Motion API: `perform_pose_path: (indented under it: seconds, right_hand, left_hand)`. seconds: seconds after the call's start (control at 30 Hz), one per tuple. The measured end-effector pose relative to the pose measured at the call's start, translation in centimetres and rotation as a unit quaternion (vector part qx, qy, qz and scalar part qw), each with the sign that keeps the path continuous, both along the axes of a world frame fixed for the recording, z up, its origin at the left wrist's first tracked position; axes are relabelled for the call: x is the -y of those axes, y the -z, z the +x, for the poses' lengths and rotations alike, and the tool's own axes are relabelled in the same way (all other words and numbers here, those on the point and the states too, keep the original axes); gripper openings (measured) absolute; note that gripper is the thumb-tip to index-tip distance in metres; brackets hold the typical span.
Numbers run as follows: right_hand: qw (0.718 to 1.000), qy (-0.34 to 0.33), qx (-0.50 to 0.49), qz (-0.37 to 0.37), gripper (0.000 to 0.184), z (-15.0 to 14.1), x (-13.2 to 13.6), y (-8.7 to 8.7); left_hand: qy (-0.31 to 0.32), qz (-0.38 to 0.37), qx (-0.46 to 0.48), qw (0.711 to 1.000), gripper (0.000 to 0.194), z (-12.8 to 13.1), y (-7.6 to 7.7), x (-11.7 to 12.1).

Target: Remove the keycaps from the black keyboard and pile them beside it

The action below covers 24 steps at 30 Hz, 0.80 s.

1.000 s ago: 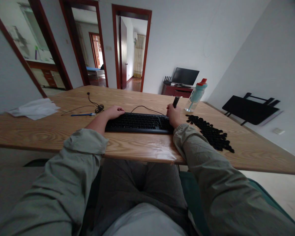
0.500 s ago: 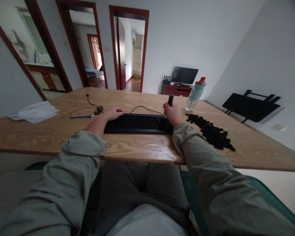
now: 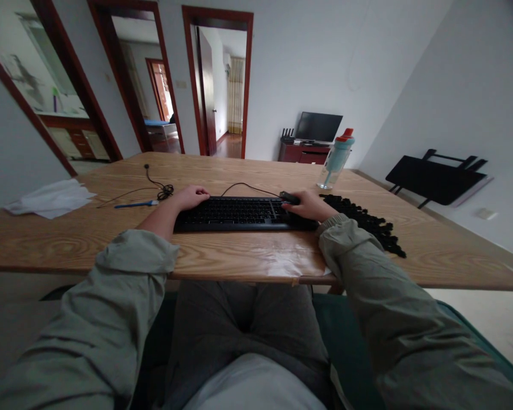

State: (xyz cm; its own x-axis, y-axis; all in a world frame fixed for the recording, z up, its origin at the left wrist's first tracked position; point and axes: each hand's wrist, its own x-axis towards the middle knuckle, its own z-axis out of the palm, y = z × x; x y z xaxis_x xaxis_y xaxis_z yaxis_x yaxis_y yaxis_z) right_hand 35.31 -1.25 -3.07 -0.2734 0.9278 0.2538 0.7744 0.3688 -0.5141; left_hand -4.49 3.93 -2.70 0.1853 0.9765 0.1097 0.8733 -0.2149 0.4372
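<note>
A black keyboard (image 3: 239, 213) lies on the wooden table in front of me. My left hand (image 3: 192, 196) is at its far left corner, fingers curled and closed against the edge. At the right end, my right hand (image 3: 308, 205) is closed around a black-handled tool (image 3: 288, 197), tilted low over the keys. Its working end is hidden, so I cannot tell its kind. Beside my right forearm lies a spread of small black pieces (image 3: 359, 219), looking like loose keycaps.
A blue-handled brush (image 3: 134, 204) and a coiled black cable (image 3: 166, 191) lie left of the keyboard. White cloth or paper (image 3: 53, 198) sits at the table's left. A clear bottle (image 3: 336, 159) with a red-topped lid stands at the back right. The table's front edge (image 3: 239, 279) is near my lap.
My right hand has tipped the black-handled tool from upright to nearly flat and shifted slightly right. My left hand stays at the keyboard's corner. The view has shifted a little.
</note>
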Motion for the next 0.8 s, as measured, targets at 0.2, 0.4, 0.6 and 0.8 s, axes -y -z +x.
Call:
perform_pose_path:
  seconds: [0.2,0.4,0.6,0.8]
  right_hand:
    - [0.992,0.032,0.118,0.030,0.017,-0.1,-0.3,-0.4]
    - [0.972,0.226,0.060,0.003,0.020,7.7,-1.8,0.0]
    - [0.944,0.300,0.099,-0.093,0.026,10.8,-0.6,0.1]
    - [0.961,0.244,0.068,-0.108,0.014,11.0,-0.1,0.2]
  left_hand:
    - [-0.001,-0.001,0.005,1.000,0.030,-0.1,0.0,0.0]
    - [-0.001,-0.005,-0.005,1.000,0.033,-0.2,0.2,-0.2]
    - [0.002,-0.002,0.003,1.000,0.034,-0.3,0.3,-0.3]
    - [0.017,-0.002,0.001,1.000,0.037,-0.8,0.6,-0.9]
